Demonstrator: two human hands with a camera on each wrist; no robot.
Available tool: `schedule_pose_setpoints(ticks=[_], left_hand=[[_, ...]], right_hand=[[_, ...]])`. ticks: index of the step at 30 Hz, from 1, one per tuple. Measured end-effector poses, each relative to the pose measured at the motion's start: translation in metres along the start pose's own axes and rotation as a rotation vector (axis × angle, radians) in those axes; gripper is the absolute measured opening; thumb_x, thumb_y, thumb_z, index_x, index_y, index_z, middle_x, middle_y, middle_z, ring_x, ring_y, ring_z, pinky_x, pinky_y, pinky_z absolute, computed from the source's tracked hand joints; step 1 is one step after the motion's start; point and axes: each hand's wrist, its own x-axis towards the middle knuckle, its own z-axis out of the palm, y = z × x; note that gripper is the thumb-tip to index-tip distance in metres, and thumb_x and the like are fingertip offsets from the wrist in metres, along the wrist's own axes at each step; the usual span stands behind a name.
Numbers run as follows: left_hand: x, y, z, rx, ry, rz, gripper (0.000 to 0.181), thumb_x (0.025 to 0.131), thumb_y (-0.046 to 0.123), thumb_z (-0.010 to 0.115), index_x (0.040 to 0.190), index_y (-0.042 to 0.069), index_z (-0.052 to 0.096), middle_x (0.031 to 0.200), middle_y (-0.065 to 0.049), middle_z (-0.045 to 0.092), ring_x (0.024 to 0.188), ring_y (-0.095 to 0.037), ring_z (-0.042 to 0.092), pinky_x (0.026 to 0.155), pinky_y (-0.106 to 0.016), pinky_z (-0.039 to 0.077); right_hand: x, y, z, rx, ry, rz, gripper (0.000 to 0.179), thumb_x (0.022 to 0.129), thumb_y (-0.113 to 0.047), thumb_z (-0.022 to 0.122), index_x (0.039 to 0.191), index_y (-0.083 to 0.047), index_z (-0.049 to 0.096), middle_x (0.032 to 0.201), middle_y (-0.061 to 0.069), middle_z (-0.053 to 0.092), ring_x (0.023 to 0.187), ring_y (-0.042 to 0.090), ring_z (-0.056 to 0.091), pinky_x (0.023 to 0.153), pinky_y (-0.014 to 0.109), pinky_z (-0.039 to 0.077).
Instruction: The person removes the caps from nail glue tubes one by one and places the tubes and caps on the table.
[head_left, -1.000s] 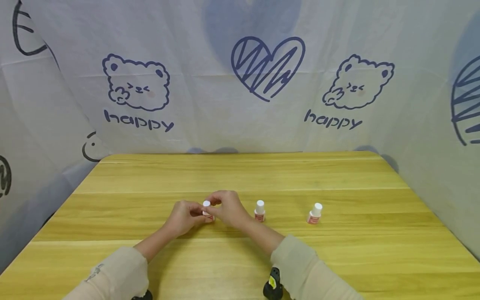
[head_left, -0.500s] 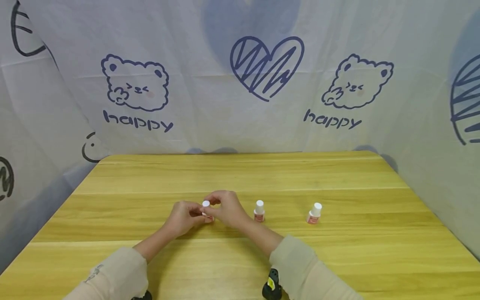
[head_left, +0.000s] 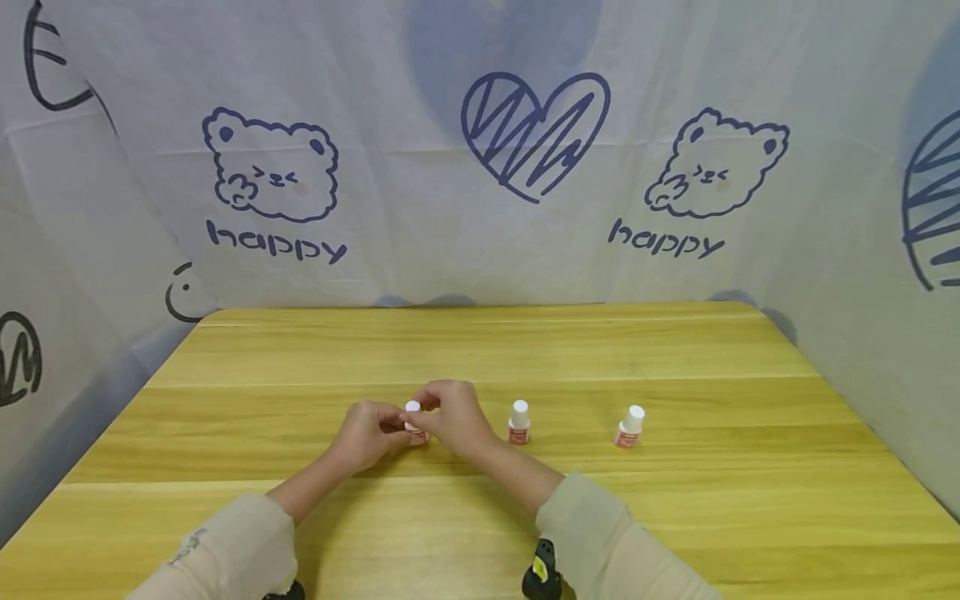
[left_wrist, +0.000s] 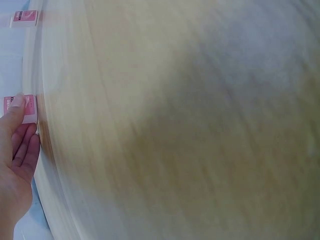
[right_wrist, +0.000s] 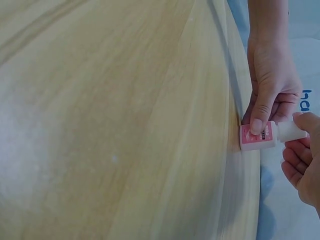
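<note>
A small white bottle [head_left: 416, 437] with a pink label stands upright on the table, between both hands. My left hand [head_left: 365, 435] holds its body from the left, the thumb lying on the label [right_wrist: 251, 142] in the right wrist view. From the right, my right hand [head_left: 459, 421] pinches the white cap [right_wrist: 290, 132] between thumb and fingers. The cap sits on the bottle. In the left wrist view, the left hand [left_wrist: 14, 185] and part of the bottle [left_wrist: 31, 110] show at the left edge; the cap is out of that view.
Two like bottles stand upright to the right, one close to the right forearm [head_left: 519, 423] and another farther off [head_left: 629, 427]. The wooden table [head_left: 480, 350] ends at a hanging printed cloth [head_left: 405, 208] behind and at the sides.
</note>
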Motion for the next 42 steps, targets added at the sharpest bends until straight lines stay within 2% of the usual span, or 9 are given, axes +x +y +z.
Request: schedule_pose_setpoints(ticks=[3,7,11,17,24,28,34,42], left_hand=[[0.0,-0.001,0.0,-0.007,-0.004,0.003,0.011,0.079,-0.001,0.069,0.089,-0.005,0.072,0.083,-0.017,0.072,0.074,-0.022,0.07,0.063,-0.022,0.056],[0.0,-0.001,0.0,-0.015,-0.009,0.005,0.012,0.079,-0.001,0.069,0.09,-0.005,0.072,0.084,-0.017,0.072,0.074,-0.022,0.07,0.063,-0.022,0.056],[0.0,-0.001,0.0,-0.012,-0.008,-0.006,0.013,0.079,0.0,0.07,0.091,-0.005,0.072,0.084,-0.017,0.072,0.074,-0.022,0.07,0.063,-0.022,0.056],[0.0,0.0,0.0,-0.025,-0.007,-0.002,0.015,0.079,0.006,0.072,0.09,-0.004,0.072,0.084,-0.016,0.072,0.073,-0.021,0.07,0.062,-0.02,0.055],[-0.001,0.0,0.001,-0.023,0.003,0.028,0.015,0.077,0.009,0.073,0.087,-0.003,0.073,0.083,-0.015,0.072,0.072,-0.019,0.07,0.061,-0.015,0.053],[-0.001,0.0,0.001,-0.018,0.001,0.023,0.014,0.077,0.008,0.073,0.087,-0.003,0.073,0.082,-0.015,0.072,0.072,-0.019,0.07,0.061,-0.016,0.053],[-0.001,0.0,0.001,-0.009,-0.001,0.007,0.011,0.079,0.002,0.071,0.088,-0.004,0.072,0.079,-0.015,0.072,0.071,-0.019,0.069,0.061,-0.019,0.055],[-0.002,0.0,0.002,0.002,0.008,0.015,0.013,0.077,0.005,0.073,0.087,-0.004,0.072,0.08,-0.015,0.072,0.07,-0.018,0.069,0.06,-0.017,0.054]], right_hand=[[0.0,0.0,-0.001,0.005,-0.015,-0.025,0.009,0.079,-0.006,0.072,0.08,0.003,0.071,0.08,0.012,0.071,0.078,0.021,0.067,0.069,0.025,0.055],[0.0,0.0,-0.004,0.012,-0.057,-0.048,0.008,0.081,-0.002,0.069,0.084,0.004,0.071,0.084,0.015,0.071,0.081,0.024,0.067,0.076,0.039,0.055],[0.002,0.001,-0.006,0.0,-0.095,-0.061,0.008,0.081,-0.002,0.068,0.086,0.004,0.071,0.086,0.015,0.071,0.083,0.023,0.067,0.078,0.038,0.055],[0.004,0.0,-0.009,-0.007,-0.14,-0.079,0.009,0.082,-0.001,0.067,0.088,0.005,0.07,0.088,0.015,0.071,0.084,0.022,0.067,0.079,0.028,0.055],[0.005,0.002,-0.011,-0.006,-0.195,-0.085,0.014,0.083,-0.001,0.066,0.094,0.007,0.069,0.093,0.016,0.071,0.087,0.024,0.067,0.082,0.033,0.054],[0.004,0.002,-0.009,0.012,-0.172,-0.09,0.015,0.082,-0.001,0.066,0.094,0.008,0.069,0.093,0.017,0.071,0.088,0.025,0.067,0.082,0.034,0.054],[0.001,0.003,-0.004,0.037,-0.08,-0.055,0.011,0.08,-0.006,0.071,0.086,0.003,0.069,0.088,0.013,0.071,0.085,0.024,0.066,0.076,0.033,0.056],[0.0,0.004,-0.002,0.006,-0.032,-0.007,0.008,0.079,-0.008,0.073,0.078,-0.002,0.069,0.079,0.009,0.07,0.076,0.014,0.063,0.066,0.016,0.049]])
